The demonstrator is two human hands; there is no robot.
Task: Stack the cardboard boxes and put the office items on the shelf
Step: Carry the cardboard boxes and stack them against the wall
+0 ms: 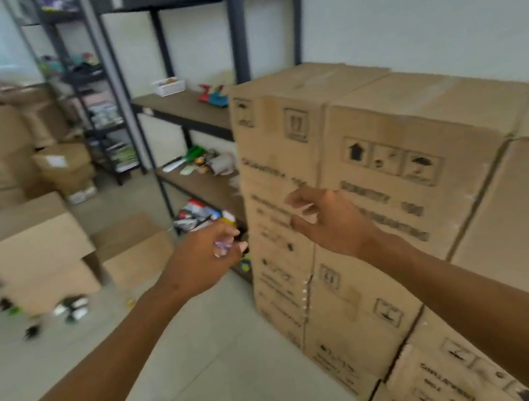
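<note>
Storeroom floor (230,344), stacked cardboard boxes (385,160); left hand (205,261) fingers pinch small clear item, right hand (328,221) fingers loose, holding nothing.

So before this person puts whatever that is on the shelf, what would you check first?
1. Left hand holds the item: ok, its fingers curl round a small clear object, too blurred to name.
2. Right hand free: ok, fingers relaxed, holding nothing.
3. Room on the shelf: ok, bare board shows beside the white basket.
4. Path to the shelf: ok, open floor ahead of the hands.
5. Stacked boxes steady: cannot tell.
</note>
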